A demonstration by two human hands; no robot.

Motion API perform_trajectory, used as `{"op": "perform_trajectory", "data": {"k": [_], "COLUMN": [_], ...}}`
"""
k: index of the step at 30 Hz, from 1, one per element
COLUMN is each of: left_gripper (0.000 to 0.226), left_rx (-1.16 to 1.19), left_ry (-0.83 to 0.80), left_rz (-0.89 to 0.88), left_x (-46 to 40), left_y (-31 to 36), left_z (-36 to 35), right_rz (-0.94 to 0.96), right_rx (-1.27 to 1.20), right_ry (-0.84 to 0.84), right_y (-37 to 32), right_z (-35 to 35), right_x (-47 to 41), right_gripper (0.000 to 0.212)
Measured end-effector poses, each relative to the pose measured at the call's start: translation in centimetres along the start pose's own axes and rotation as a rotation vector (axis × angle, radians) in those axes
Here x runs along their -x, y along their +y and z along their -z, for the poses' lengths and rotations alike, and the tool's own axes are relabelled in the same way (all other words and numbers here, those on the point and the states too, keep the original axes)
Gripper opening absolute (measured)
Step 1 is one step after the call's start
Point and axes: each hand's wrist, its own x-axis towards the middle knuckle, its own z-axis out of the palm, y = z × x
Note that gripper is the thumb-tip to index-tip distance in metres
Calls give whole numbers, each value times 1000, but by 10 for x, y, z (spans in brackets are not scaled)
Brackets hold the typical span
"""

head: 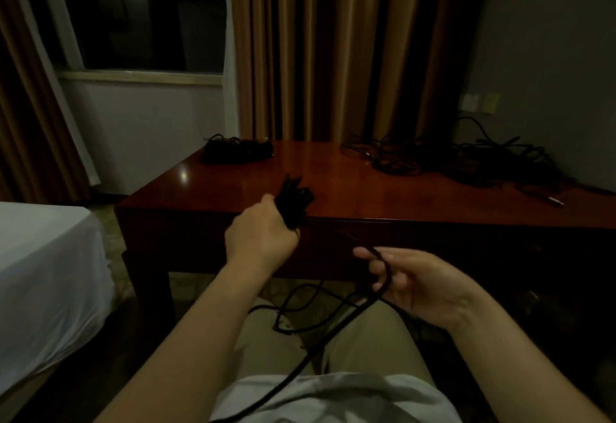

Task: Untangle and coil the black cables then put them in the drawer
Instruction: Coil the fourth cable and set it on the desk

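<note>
Left hand (260, 232) clenched round coiled cable bundle (296, 194); right hand (413, 284) loosely hooks limp tail (383, 269) (light, kink-prone), grip beside fingers

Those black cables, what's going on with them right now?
A seated person is coiling one black cable. The left hand grips a folded cable bundle at the wooden desk's front edge, while the right hand loosely holds the loose cable strand that trails down across the lap. A finished coil sits at the desk's far left, and a tangled cable pile waits at the far right.
</note>
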Motion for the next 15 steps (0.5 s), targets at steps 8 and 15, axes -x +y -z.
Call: {"op": "perform_trajectory", "data": {"k": [8, 15], "left_gripper": [17, 21], "left_rx": [45, 877], "left_ry": [25, -341], "left_rz": [-201, -8], "left_x": [8, 38], "left_y": [11, 40], "left_z": [-2, -2], "right_rz": [271, 1071], "right_rx": [-77, 762], "right_ry": [405, 586], "right_y": [-10, -35], "right_z": [-24, -33], "right_x": [-15, -36], "right_gripper": [27, 26]}}
